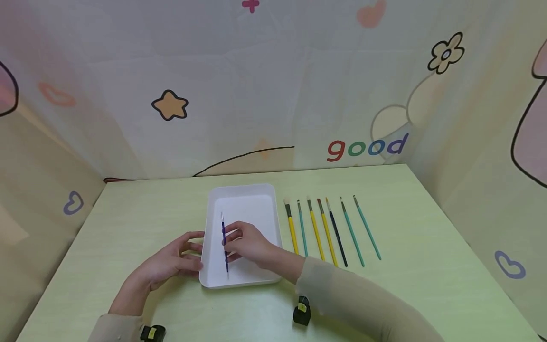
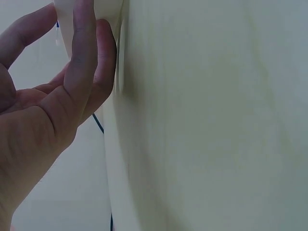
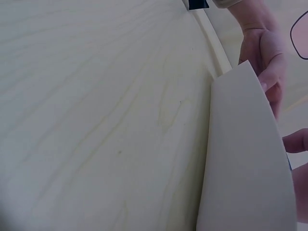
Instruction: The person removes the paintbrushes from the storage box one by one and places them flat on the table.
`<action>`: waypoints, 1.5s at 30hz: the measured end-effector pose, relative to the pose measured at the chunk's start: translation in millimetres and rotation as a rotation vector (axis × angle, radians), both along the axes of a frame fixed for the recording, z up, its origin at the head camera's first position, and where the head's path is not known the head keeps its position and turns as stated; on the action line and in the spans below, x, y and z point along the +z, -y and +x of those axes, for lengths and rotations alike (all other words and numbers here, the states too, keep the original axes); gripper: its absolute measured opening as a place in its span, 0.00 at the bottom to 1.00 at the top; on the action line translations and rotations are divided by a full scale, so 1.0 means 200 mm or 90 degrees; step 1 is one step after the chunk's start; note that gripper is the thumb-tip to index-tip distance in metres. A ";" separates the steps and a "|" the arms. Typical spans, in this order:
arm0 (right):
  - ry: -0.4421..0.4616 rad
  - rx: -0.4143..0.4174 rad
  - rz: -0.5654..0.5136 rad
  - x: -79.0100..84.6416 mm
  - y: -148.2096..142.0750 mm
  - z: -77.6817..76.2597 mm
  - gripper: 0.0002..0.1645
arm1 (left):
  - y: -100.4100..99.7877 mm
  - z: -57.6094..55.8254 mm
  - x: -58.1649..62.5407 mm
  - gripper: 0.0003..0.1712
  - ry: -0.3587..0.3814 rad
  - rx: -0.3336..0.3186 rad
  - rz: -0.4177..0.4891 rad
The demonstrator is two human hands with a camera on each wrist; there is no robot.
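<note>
A slim paintbrush (image 1: 225,251) with a dark blue handle is pinched in my right hand (image 1: 252,244), over the left part of a white rectangular tray (image 1: 261,209). The brush points away from me, bristles at the far end. My left hand (image 1: 173,261) rests against the tray's left side, its fingers spread along the outer wall. In the left wrist view the fingers of the left hand (image 2: 82,62) are loosely bent at the tray wall (image 2: 108,9). The right wrist view shows the tray's outer side (image 3: 245,154), with right-hand fingers (image 3: 298,141) behind its rim.
Right of the tray, several paintbrushes lie side by side: yellow-handled ones (image 1: 316,230), teal ones (image 1: 367,230) and a black-handled one (image 1: 337,237). They rest on a pale wooden table (image 1: 410,289). A printed cloth (image 1: 273,95) stands behind the table and along its sides.
</note>
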State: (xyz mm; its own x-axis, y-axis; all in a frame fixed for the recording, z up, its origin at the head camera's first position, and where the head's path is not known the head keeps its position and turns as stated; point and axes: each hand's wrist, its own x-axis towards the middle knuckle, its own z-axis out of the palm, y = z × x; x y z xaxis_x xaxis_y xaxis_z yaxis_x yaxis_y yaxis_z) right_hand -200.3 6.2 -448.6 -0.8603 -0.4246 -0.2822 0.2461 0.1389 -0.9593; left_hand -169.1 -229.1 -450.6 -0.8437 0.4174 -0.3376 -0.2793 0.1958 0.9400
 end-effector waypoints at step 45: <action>-0.008 0.040 0.002 0.13 -0.69 0.16 0.29 | 0.01 0.02 -0.02 0.48 -0.025 -0.003 0.040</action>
State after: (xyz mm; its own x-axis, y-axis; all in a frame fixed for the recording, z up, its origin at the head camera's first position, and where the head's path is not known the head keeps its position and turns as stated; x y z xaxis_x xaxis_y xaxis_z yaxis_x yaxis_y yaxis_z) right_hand -168.7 144.1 -421.9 -0.8355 -0.4766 -0.2736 0.2253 0.1571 -0.9615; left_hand -166.0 -232.1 -454.4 -0.8533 0.4413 -0.2779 -0.2417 0.1375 0.9606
